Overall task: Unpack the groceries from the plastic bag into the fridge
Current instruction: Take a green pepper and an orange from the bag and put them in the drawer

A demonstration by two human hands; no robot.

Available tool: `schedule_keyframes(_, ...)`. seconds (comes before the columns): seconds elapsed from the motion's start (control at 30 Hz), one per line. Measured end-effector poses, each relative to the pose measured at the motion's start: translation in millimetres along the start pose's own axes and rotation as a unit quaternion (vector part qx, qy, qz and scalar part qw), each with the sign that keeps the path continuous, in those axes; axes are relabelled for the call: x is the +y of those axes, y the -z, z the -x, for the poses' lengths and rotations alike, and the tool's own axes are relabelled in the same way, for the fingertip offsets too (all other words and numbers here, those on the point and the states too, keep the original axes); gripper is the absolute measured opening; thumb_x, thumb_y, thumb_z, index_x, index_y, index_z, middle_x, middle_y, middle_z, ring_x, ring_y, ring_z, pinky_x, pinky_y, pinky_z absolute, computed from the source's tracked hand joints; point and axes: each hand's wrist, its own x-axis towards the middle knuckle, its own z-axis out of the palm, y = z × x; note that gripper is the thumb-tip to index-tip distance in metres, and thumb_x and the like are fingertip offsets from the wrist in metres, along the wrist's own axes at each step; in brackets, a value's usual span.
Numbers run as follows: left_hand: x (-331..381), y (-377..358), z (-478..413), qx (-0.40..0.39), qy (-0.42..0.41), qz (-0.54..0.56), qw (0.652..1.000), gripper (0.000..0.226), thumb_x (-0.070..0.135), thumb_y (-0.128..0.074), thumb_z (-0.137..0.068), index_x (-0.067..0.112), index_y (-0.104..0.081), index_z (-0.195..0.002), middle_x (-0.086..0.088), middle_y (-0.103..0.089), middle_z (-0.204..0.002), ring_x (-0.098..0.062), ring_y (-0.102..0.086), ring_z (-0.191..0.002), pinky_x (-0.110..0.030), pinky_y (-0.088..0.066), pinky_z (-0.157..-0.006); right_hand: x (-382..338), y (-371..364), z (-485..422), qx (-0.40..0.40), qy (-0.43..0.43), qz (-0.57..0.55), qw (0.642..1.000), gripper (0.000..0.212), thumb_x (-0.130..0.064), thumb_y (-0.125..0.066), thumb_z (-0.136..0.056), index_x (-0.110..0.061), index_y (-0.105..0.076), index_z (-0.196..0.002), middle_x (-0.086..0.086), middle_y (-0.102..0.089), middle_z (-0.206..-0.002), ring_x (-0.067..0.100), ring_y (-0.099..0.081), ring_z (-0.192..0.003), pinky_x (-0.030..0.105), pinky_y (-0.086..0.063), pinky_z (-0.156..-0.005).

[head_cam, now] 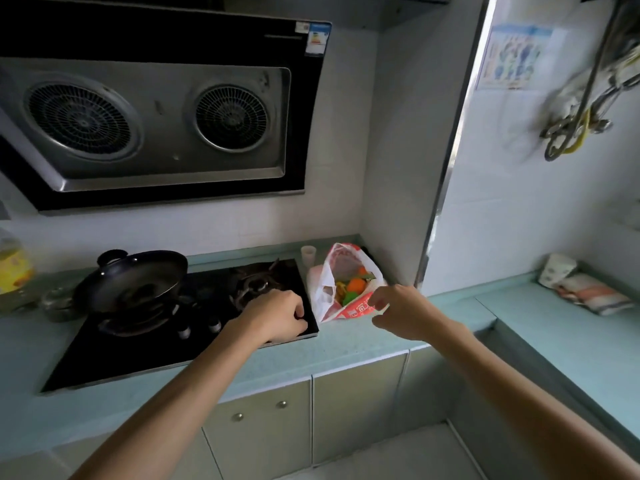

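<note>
A red-and-white plastic bag stands open on the teal counter, right of the stove in the corner. Inside it I see orange, yellow and green groceries. My right hand hovers at the bag's front right rim, fingers curled and apart, holding nothing that I can see. My left hand is over the stove's front right corner, just left of the bag, fingers bent downward and empty. No fridge is in view.
A black gas stove carries a dark wok on its left burner. A small white cup stands behind the bag. A range hood hangs above. Folded cloths lie on the right counter, an oil bottle far left.
</note>
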Motion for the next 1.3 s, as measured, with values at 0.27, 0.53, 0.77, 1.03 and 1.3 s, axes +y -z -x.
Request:
schedule_keyframes(0.27,-21.2,-10.4,-119.6,-0.039,-0.049,0.008,0.998,0.032,0.036,-0.059,-0.088,0.026,-0.066,-0.118,-0.002,-0.069,-0.116,-0.023,-0.066,-0.102,-0.038,-0.055,-0.088,30.8,-22.4,-94.2,-0.019,-0.074,-0.019,0.997,0.036,-0.019,-0.067,-0.089,-0.02,-0.065,-0.124,-0.001,-0.068,-0.12,0.017,-0.067,-0.098,0.028,-0.057,-0.087)
schedule_keyframes(0.53,-13.8,-45.9,-234.4,-0.052,-0.068,0.054,0.995,0.03,0.035,-0.058,-0.091,0.022,-0.065,-0.116,0.0,-0.07,-0.114,-0.023,-0.065,-0.102,-0.035,-0.054,-0.082,88.6,-49.7,-193.1,-0.012,-0.09,-0.043,0.995,0.03,-0.022,-0.063,-0.093,-0.019,-0.065,-0.123,0.001,-0.069,-0.119,0.018,-0.069,-0.097,0.028,-0.059,-0.083)
schedule_keyframes(0.77,1.3,-92.8,-335.9,-0.091,-0.036,0.072,0.993,0.022,0.028,-0.055,-0.09,0.018,-0.064,-0.107,-0.003,-0.07,-0.109,-0.025,-0.065,-0.097,-0.033,-0.051,-0.075,160.1,-93.5,-297.1,-0.041,-0.096,-0.056,0.993,0.027,-0.017,-0.058,-0.093,-0.017,-0.064,-0.119,0.004,-0.067,-0.116,0.021,-0.066,-0.097,0.026,-0.056,-0.075)
schedule_keyframes(1.03,17.6,-158.6,-433.3,-0.076,0.027,0.14,0.987,0.032,0.035,-0.059,-0.093,0.023,-0.051,-0.122,0.0,-0.068,-0.112,-0.019,-0.068,-0.095,-0.028,-0.054,-0.077,219.9,-150.6,-385.9,-0.096,-0.086,-0.081,0.988,0.029,-0.022,-0.052,-0.098,-0.019,-0.056,-0.127,0.003,-0.061,-0.121,0.021,-0.065,-0.097,0.032,-0.059,-0.084)
schedule_keyframes(1.3,16.9,-232.9,-472.7,-0.096,0.062,0.135,0.984,0.079,0.062,-0.057,-0.084,0.027,-0.026,-0.148,0.0,-0.05,-0.143,-0.02,-0.059,-0.116,-0.029,-0.054,-0.093,254.8,-196.9,-422.0,-0.146,-0.085,-0.023,0.985,0.051,-0.045,-0.06,-0.091,-0.025,-0.047,-0.135,0.0,-0.062,-0.126,0.021,-0.064,-0.106,0.031,-0.058,-0.088)
